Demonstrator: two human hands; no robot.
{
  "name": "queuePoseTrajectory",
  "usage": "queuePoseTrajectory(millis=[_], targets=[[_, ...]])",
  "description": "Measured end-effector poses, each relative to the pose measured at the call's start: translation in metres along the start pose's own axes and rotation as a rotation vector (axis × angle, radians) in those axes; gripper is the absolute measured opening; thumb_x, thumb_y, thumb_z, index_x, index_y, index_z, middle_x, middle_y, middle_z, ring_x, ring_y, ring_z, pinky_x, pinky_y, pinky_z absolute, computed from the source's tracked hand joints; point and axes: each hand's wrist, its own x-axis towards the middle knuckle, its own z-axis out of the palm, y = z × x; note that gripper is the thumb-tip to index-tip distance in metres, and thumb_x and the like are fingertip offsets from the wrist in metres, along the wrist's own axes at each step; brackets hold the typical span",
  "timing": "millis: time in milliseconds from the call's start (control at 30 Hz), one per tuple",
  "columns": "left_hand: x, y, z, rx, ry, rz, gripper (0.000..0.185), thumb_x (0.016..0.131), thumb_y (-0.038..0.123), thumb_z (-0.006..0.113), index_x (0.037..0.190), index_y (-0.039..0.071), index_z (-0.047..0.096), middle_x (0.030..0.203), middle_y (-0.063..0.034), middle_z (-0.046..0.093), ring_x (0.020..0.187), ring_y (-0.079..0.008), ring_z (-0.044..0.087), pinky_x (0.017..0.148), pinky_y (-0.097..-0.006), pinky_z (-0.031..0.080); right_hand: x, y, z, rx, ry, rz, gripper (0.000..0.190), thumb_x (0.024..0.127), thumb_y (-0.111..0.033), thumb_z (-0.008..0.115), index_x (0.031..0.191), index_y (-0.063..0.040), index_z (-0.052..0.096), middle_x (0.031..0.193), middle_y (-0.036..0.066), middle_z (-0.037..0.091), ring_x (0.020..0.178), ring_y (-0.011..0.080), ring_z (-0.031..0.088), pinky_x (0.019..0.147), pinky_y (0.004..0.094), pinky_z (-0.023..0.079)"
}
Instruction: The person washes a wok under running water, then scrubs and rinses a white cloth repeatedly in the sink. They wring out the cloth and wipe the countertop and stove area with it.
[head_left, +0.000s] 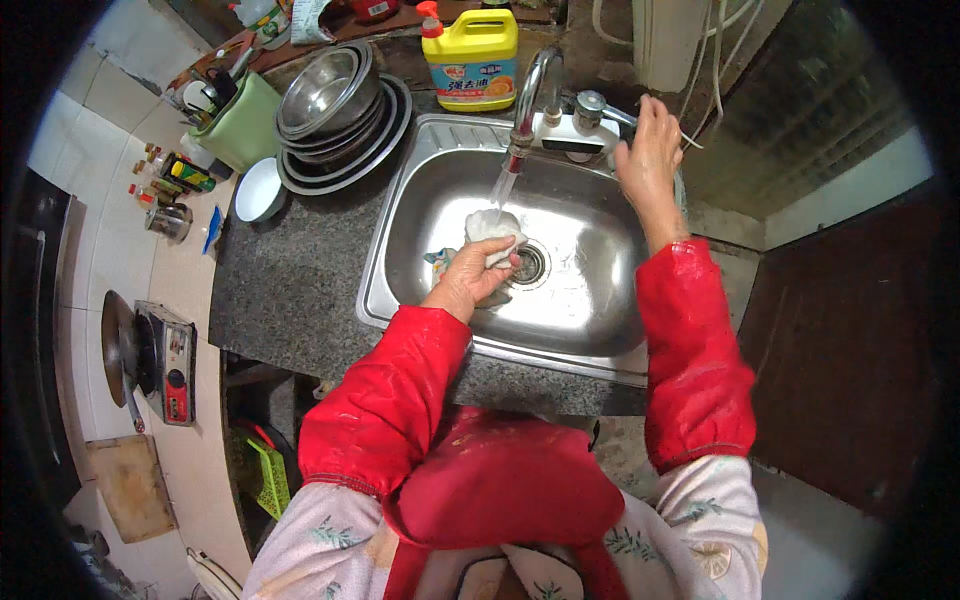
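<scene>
My left hand (480, 270) grips a wet white cloth (495, 225) over the stainless steel sink (592, 300). Water runs from the curved chrome faucet (531, 90) onto the cloth. Beneath and beside that hand, a patterned cloth (442, 261) lies in the basin, partly hidden. The drain (531, 264) shows just right of the white cloth. At the sink's back right, my right hand (651, 154) is raised beside the faucet's lever (619, 115), fingers extended; whether it touches the lever is unclear.
Behind the sink stands a yellow detergent jug (472, 64) with a red pump. Stacked metal bowls (330, 105), a white bowl (260, 190) and a green utensil holder (244, 124) occupy the counter's left side. Farther left are small jars (169, 220) and a portable stove (176, 364) with a wok (116, 349).
</scene>
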Motion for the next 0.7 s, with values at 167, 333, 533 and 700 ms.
queuePoseTrajectory(millis=[167, 333, 533, 700], targets=[[0.0, -0.002, 0.003, 0.136, -0.077, 0.001, 0.03, 0.074, -0.012, 0.061, 0.103, -0.002, 0.055, 0.092, -0.0137, 0.059, 0.079, -0.0206, 0.057, 0.062, -0.03, 0.049, 0.013, 0.001, -0.012, -0.218, -0.501, -0.019, 0.035, 0.072, -0.011, 0.065, 0.104, 0.0, 0.058, 0.117, 0.014, 0.052, 0.115, 0.0329, 0.043, 0.091, 0.0504, 0.037], [-0.017, 0.002, 0.022, 0.28, -0.161, -0.047, 0.031, 0.073, -0.012, 0.061, 0.101, 0.0, 0.056, 0.092, -0.0115, 0.06, 0.069, -0.019, 0.059, 0.056, -0.0265, 0.048, -0.056, -0.018, -0.023, 0.03, -0.314, -0.425, 0.058, 0.067, 0.005, 0.055, 0.125, -0.004, 0.047, 0.134, 0.013, 0.043, 0.127, 0.0332, 0.036, 0.097, 0.0505, 0.034], [-0.024, -0.011, 0.053, 0.67, -0.307, -0.296, 0.018, 0.074, -0.007, 0.062, 0.083, 0.008, 0.056, 0.067, -0.0016, 0.051, 0.049, -0.0074, 0.045, 0.039, -0.0224, 0.028, -0.086, -0.044, -0.02, 0.31, -0.641, -0.784, 0.056, 0.079, -0.01, 0.057, 0.133, -0.02, 0.045, 0.136, 0.007, 0.043, 0.122, 0.031, 0.043, 0.096, 0.0455, 0.04], [-0.013, -0.022, 0.056, 1.168, -0.279, -0.112, 0.016, 0.068, -0.003, 0.065, 0.075, 0.008, 0.056, 0.053, 0.003, 0.043, 0.04, -0.0074, 0.035, 0.038, -0.0233, 0.024, -0.086, -0.047, -0.017, 0.286, -0.792, -0.624, 0.039, 0.075, -0.009, 0.061, 0.114, -0.008, 0.054, 0.104, 0.012, 0.058, 0.096, 0.0302, 0.059, 0.077, 0.0367, 0.051]])
